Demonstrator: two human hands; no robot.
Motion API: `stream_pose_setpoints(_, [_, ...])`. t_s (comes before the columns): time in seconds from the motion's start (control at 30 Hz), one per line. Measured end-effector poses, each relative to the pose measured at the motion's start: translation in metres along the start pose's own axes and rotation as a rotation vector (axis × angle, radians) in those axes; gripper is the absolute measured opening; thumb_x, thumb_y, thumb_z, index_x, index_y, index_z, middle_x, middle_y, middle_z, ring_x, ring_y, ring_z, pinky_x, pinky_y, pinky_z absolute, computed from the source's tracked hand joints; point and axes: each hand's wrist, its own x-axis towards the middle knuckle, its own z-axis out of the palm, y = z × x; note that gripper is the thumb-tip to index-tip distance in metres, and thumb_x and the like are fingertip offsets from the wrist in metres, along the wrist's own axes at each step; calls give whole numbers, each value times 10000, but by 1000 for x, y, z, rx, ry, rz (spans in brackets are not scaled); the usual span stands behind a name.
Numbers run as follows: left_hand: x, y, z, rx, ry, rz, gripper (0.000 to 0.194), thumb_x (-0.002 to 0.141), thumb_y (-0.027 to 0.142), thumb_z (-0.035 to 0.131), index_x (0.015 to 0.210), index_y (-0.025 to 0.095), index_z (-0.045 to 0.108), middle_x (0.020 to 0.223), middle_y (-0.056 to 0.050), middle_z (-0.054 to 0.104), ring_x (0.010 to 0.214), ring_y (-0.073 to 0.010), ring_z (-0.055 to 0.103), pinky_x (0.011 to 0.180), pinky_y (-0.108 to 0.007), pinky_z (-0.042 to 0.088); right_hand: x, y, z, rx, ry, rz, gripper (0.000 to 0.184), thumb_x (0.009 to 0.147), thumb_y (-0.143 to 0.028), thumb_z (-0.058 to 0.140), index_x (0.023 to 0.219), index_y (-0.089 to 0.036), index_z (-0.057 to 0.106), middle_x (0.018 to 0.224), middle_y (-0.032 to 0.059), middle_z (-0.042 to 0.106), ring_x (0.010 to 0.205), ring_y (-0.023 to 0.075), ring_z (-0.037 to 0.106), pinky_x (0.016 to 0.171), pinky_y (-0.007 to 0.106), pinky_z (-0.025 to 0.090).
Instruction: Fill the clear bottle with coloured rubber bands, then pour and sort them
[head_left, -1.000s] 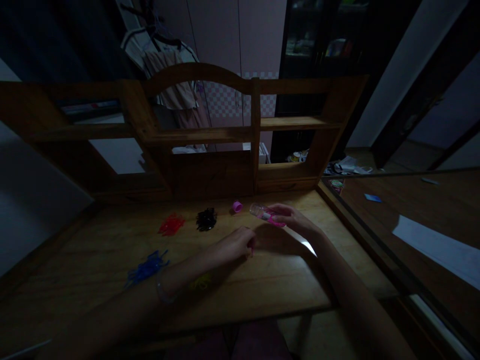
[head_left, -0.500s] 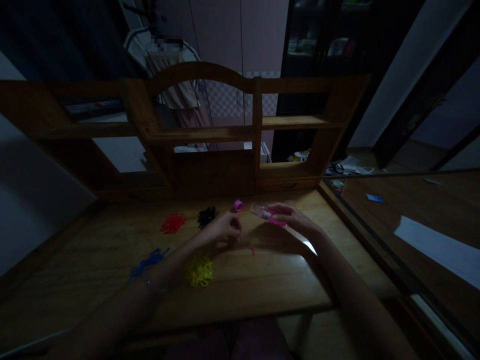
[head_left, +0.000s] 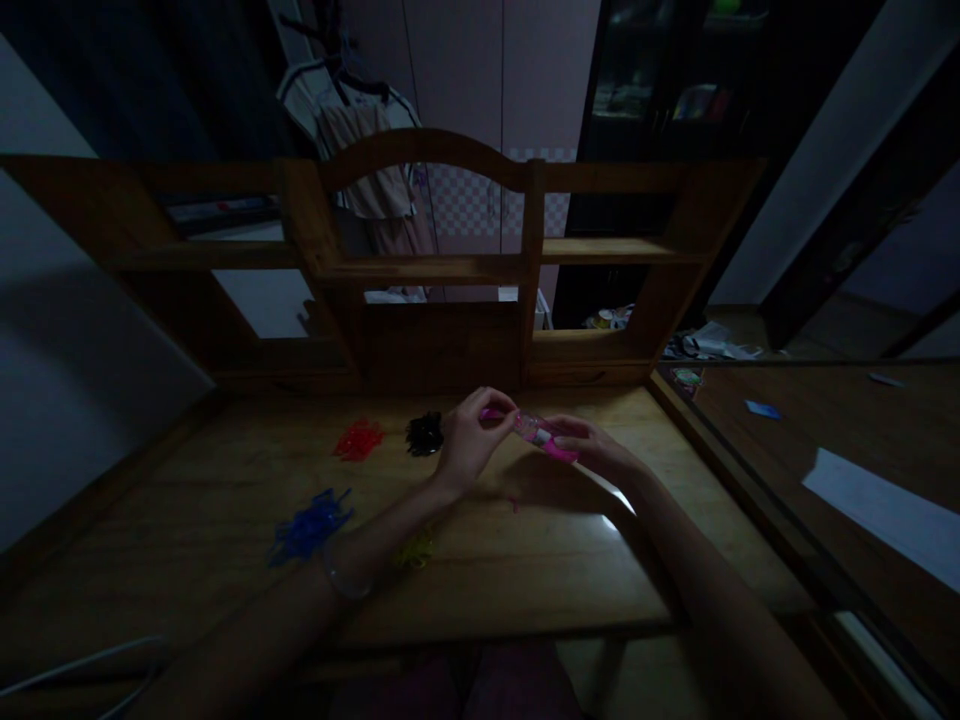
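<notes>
My right hand (head_left: 596, 448) is closed around a small clear bottle (head_left: 531, 428) with pink contents, tilted with its mouth to the left. At that mouth my left hand (head_left: 471, 440) pinches thumb and forefinger together; what they hold, if anything, is too small to make out. A pink cap (head_left: 490, 413) shows through the gap between those fingers. Below the bottle, one small pink band (head_left: 514, 505) lies on the desk. Loose piles of bands lie to the left: red (head_left: 358, 439), black (head_left: 425, 434), blue (head_left: 311, 525), and yellow (head_left: 416, 549), partly hidden by my left forearm.
The wooden desk (head_left: 480, 590) has a shelf unit (head_left: 427, 270) along its back edge. To the right, a lower brown surface holds a white sheet (head_left: 885, 510) and a blue card (head_left: 763, 409). A white cable (head_left: 82, 662) lies at the lower left. The room is dim.
My left hand has moved up and right from above the desk to the bottle's mouth. My right hand still grips the bottle. The whole view has shifted slightly.
</notes>
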Motion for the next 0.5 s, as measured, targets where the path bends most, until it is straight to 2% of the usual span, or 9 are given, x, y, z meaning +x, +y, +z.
stream_pose_setpoints(0.13, [-2,9,-1,89,-83,134,45,884,209,606,880,191,648,922,-27,639,883,-155,632,819,-272,524,2,4,-2,72,-1,-21,375,753,-308,775,1112,-223,707,1121,49,696,999,205,627,933,341,448])
stream_pose_setpoints(0.3, [-2,11,-7,156,-156,252,103,927,183,566,947,195,666,953,-35,676,928,-159,634,854,-284,493,2,5,-2,113,-28,-35,365,764,-292,766,1119,-231,704,1134,47,687,1001,193,620,913,312,456])
stream_pose_setpoints(0.43, [-1,9,-12,199,-154,355,183,941,176,547,1053,213,687,1034,-45,702,992,-171,625,911,-327,473,2,6,-6,173,-46,-49,372,784,-281,745,1147,-227,689,1167,59,668,991,178,617,851,282,480])
stream_pose_setpoints(0.5, [0,7,-15,202,-117,359,187,943,189,546,1044,221,700,1025,-44,697,994,-171,619,907,-328,472,2,7,-9,204,-47,-65,373,790,-277,742,1154,-226,684,1156,59,667,958,166,620,815,269,492])
